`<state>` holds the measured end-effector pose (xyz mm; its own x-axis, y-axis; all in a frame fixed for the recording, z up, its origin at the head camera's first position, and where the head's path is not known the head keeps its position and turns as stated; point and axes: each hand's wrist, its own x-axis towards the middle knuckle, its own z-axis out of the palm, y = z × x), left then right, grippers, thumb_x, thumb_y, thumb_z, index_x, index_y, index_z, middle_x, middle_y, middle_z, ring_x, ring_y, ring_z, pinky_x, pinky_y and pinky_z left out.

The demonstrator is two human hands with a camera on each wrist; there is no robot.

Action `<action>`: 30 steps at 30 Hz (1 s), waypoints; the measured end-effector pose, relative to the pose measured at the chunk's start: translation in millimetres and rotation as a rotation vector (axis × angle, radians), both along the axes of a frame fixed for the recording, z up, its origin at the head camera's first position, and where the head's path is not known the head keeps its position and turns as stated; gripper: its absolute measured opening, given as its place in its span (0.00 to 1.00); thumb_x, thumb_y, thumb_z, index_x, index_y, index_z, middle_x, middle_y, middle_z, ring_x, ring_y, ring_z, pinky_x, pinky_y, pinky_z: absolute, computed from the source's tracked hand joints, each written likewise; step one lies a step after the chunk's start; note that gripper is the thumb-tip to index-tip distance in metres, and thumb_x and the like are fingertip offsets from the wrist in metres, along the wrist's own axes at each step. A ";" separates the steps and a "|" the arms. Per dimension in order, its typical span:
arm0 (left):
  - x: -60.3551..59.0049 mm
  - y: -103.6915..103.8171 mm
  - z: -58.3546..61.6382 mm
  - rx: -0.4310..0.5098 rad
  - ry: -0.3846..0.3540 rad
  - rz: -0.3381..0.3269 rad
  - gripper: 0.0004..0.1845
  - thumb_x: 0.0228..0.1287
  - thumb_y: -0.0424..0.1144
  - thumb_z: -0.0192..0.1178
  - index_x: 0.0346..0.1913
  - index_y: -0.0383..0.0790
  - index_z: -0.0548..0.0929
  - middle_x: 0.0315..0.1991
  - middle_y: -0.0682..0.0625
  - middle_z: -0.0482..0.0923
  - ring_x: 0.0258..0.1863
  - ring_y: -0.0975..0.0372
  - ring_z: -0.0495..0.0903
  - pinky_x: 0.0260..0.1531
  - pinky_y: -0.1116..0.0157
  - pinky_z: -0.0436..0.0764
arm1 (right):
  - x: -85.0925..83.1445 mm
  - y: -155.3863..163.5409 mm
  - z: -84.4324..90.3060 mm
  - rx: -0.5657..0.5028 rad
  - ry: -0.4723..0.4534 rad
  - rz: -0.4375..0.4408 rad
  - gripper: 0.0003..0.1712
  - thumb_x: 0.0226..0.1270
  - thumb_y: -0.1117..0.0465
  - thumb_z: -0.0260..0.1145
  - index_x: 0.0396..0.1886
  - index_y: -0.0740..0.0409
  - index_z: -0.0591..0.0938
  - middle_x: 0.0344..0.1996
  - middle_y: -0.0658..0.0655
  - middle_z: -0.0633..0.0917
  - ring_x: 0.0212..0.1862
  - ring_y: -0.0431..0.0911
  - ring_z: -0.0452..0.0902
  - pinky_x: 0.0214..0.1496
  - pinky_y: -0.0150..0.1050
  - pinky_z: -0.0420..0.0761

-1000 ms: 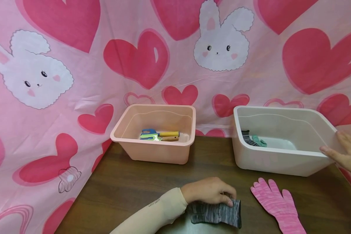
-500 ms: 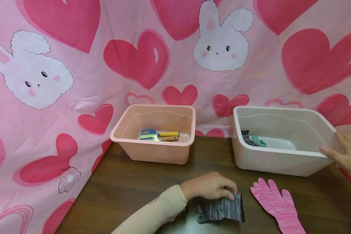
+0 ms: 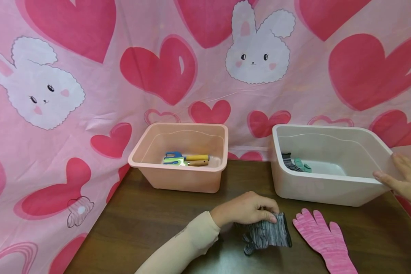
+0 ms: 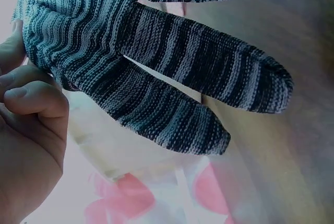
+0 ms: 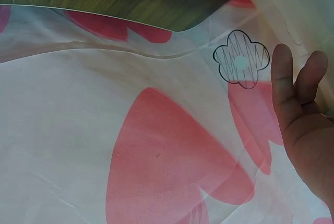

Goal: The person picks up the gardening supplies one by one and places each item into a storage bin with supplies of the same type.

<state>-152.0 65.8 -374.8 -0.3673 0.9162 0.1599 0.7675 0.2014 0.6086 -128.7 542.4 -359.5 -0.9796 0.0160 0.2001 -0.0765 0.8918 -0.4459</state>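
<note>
- Pink bin (image 3: 178,179) at the table's (image 3: 140,220) back left holds tools (image 3: 186,159).
- Left hand (image 3: 244,213), fingers curled, pinches the grey glove (image 3: 268,234) by its cuff, near the front edge; in the wrist view its fingers dangle.
- Pink glove (image 3: 323,239) lies flat just right of it.
- White bin (image 3: 328,190) holds gloves (image 3: 296,163).
- Right hand (image 3: 402,179), fingers straight, touches that bin's right rim.

2 tubs (image 3: 178,165) (image 3: 328,179), 2 gloves (image 3: 267,234) (image 3: 323,239) on the table.
</note>
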 end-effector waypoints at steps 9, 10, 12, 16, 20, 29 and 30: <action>-6.3 -2.4 8.2 0.053 -0.060 0.068 0.06 0.72 0.43 0.63 0.46 0.49 0.85 0.35 0.64 0.79 0.34 0.77 0.73 0.39 0.80 0.74 | 0.7 -1.1 1.0 0.003 -0.011 -0.003 0.56 0.75 0.45 0.58 0.76 0.74 0.35 0.72 0.83 0.36 0.75 0.71 0.24 0.71 0.64 0.24; -6.9 -2.9 8.4 0.064 -0.061 0.075 0.06 0.72 0.43 0.63 0.46 0.48 0.84 0.35 0.63 0.79 0.34 0.76 0.73 0.39 0.80 0.74 | 0.7 -1.1 1.2 0.007 -0.014 -0.005 0.56 0.75 0.45 0.58 0.76 0.74 0.35 0.72 0.83 0.36 0.75 0.72 0.24 0.71 0.64 0.24; -8.1 -3.5 8.8 0.087 -0.060 0.090 0.06 0.72 0.42 0.63 0.47 0.48 0.84 0.36 0.62 0.79 0.35 0.76 0.73 0.40 0.80 0.74 | 0.8 -0.9 1.6 0.012 -0.022 -0.009 0.56 0.75 0.44 0.58 0.76 0.73 0.34 0.72 0.82 0.35 0.75 0.72 0.23 0.70 0.66 0.24; -10.7 -5.0 9.7 0.134 -0.065 0.117 0.06 0.72 0.41 0.63 0.47 0.46 0.84 0.37 0.60 0.80 0.35 0.74 0.74 0.40 0.79 0.75 | 0.7 -0.9 1.6 0.018 -0.038 -0.017 0.57 0.75 0.43 0.57 0.76 0.72 0.33 0.72 0.82 0.34 0.74 0.73 0.23 0.69 0.68 0.25; -14.3 -7.2 11.9 0.174 -0.111 0.127 0.05 0.73 0.38 0.62 0.47 0.46 0.82 0.37 0.59 0.79 0.36 0.73 0.75 0.40 0.78 0.76 | 1.1 -1.4 2.1 0.029 -0.053 -0.024 0.57 0.75 0.42 0.57 0.76 0.71 0.32 0.72 0.81 0.33 0.74 0.73 0.22 0.68 0.70 0.26; -21.0 -9.9 20.6 0.207 -0.163 0.159 0.05 0.75 0.36 0.58 0.48 0.47 0.81 0.37 0.57 0.79 0.36 0.70 0.75 0.38 0.75 0.78 | 2.8 -4.9 5.6 0.029 -0.067 -0.031 0.58 0.75 0.42 0.56 0.75 0.71 0.30 0.72 0.81 0.31 0.73 0.74 0.22 0.67 0.71 0.27; -21.6 -10.1 21.3 0.208 -0.168 0.161 0.05 0.76 0.35 0.57 0.48 0.47 0.81 0.38 0.57 0.79 0.36 0.69 0.76 0.37 0.75 0.78 | 3.0 -5.3 6.2 0.030 -0.066 -0.028 0.58 0.75 0.42 0.56 0.75 0.71 0.30 0.72 0.81 0.32 0.73 0.74 0.22 0.67 0.71 0.27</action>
